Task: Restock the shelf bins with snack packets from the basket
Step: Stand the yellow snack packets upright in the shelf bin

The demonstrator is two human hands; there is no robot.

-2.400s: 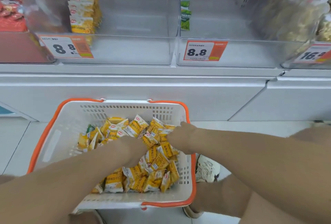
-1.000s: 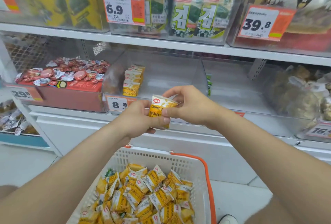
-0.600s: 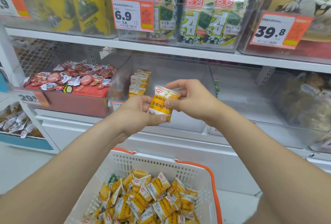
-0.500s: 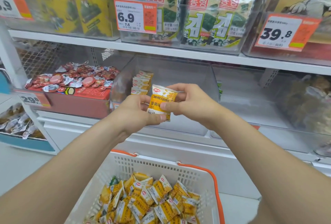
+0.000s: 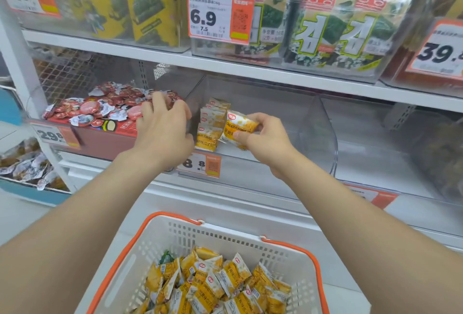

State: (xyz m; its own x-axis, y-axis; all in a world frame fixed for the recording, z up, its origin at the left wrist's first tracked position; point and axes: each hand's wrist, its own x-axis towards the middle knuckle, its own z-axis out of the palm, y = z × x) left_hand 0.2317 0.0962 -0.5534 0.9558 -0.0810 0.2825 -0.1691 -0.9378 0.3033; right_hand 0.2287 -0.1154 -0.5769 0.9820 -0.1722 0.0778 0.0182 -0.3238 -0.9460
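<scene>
Right hand (image 5: pixel 265 142), grip pinching a yellow snack packet (image 5: pixel 240 125) beside the packet row (image 5: pixel 211 123) in the clear bin (image 5: pixel 318 133), left hand (image 5: pixel 162 130) grip loose, empty, basket (image 5: pixel 230 231) below

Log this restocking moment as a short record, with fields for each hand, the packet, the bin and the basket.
Right hand: pinches one yellow packet at the open front of the clear bin
Left hand: fingers spread, holds nothing, at the bin's left front corner
Bin contents: an upright row of packets along its left side
Price tag: 8.8, on the bin's front
Basket: white, orange rim, below the hands, heaped with loose packets
</scene>
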